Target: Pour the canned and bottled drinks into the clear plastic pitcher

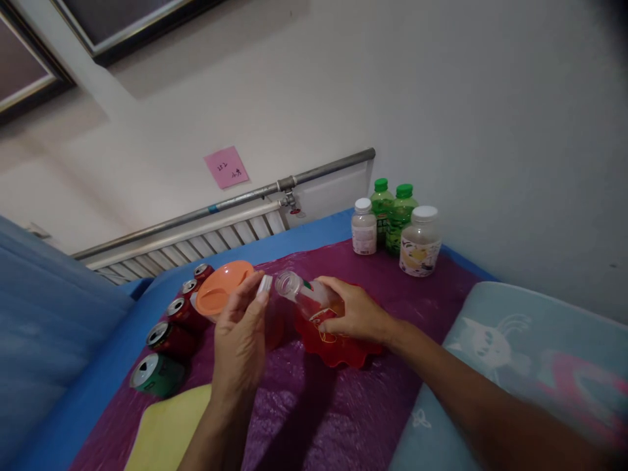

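My left hand (243, 340) pinches a white bottle cap (265, 286) between thumb and fingers. Beside it, my right hand (353, 311) is wrapped round a clear bottle (314, 299) with a printed label. The bottle is uncapped and tilted, its mouth pointing up and left toward the cap, a short gap away. Under the bottle lies a red dish with a scalloped rim (338, 358). An orange basin-like vessel (223, 286) stands just behind my left hand, partly hidden by it.
Several drink cans, among them a green one (157, 375), line the left side. At the back right stand two green bottles (403, 212) and two white-capped jars (420, 245). A yellow cloth (169, 428) lies in front on the purple sheet (314, 418). Radiator and pipe (333, 165) run along the wall.
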A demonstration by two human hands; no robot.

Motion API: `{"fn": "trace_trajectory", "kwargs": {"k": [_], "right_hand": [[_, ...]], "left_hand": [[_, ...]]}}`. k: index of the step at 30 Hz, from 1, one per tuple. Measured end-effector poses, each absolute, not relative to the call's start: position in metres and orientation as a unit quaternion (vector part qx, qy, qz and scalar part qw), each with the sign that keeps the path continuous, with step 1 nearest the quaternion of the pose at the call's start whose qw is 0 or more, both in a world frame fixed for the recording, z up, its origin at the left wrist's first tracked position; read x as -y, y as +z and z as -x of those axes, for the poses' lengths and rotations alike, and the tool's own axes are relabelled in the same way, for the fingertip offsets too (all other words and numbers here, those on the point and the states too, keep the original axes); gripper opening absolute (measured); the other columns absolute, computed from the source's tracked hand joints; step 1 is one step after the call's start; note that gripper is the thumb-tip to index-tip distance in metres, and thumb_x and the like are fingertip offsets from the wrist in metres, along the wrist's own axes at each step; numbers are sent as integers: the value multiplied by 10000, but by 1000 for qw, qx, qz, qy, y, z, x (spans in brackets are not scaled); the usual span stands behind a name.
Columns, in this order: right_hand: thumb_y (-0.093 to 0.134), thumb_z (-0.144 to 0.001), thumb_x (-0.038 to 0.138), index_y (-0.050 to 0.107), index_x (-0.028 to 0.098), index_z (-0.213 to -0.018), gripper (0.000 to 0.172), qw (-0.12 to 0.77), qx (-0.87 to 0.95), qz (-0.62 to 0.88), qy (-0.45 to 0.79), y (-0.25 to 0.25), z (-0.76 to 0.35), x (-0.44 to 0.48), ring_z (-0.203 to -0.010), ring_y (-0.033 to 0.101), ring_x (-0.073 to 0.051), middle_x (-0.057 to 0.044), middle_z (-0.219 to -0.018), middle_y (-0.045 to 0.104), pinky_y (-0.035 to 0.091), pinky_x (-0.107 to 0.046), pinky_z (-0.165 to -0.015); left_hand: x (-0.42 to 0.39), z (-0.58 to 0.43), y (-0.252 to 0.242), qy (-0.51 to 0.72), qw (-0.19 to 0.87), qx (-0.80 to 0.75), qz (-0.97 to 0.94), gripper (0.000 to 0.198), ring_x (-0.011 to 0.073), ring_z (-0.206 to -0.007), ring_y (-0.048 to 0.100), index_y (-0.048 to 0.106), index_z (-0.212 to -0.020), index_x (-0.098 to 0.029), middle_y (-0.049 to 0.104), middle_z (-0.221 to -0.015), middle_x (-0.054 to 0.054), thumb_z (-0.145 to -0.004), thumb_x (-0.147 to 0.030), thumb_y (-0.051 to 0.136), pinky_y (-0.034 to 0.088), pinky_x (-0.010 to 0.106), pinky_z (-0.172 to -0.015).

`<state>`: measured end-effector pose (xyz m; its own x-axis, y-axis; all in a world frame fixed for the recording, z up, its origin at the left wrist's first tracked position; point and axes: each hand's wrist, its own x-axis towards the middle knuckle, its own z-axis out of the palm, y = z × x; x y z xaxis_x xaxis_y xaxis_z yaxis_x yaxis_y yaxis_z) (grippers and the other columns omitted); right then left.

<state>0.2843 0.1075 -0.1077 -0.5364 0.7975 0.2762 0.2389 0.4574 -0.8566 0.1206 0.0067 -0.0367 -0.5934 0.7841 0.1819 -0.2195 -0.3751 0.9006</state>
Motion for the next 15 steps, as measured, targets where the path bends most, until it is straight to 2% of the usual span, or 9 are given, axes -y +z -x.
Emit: {"fn": "trace_trajectory", "kwargs": {"k": [4,10,13,15], "right_hand": [[744,-585,195,520,220,-1298,747,345,776,324,417,-108,-283,-105,-1053,616,-234,-58,-1199,642,474,-381,-926],[744,-601,212,522,230,-1292,726,341,777,314,425,-107,-283,-100,-996,622,-230,-54,-1143,654,490,-366,-867],[747,-604,225,532,218,-1272,702,330,782,313,425,-106,-283,-100,-953,628,-220,-51,-1115,658,497,-349,-831],[751,-603,231,530,210,-1268,701,324,786,314,422,-105,-283,-100,-956,627,-218,-51,-1123,653,495,-346,-836]], "left_hand": [[-9,-128,-47,736,265,-476,-402,381,164,-1034,662,713,-1059,-239,708,-1114,31,-691,-260,812,492,263,-955],[-12,-123,-57,703,234,-493,-456,359,143,-986,667,689,-1097,-256,701,-1094,23,-748,-261,770,519,243,-886],[-13,-116,-58,672,211,-506,-498,351,156,-1021,649,676,-1114,-266,678,-1120,26,-770,-266,749,506,287,-926],[-12,-111,-56,635,157,-516,-553,307,173,-1101,613,685,-1092,-274,658,-1157,28,-788,-259,731,472,323,-985]]}}
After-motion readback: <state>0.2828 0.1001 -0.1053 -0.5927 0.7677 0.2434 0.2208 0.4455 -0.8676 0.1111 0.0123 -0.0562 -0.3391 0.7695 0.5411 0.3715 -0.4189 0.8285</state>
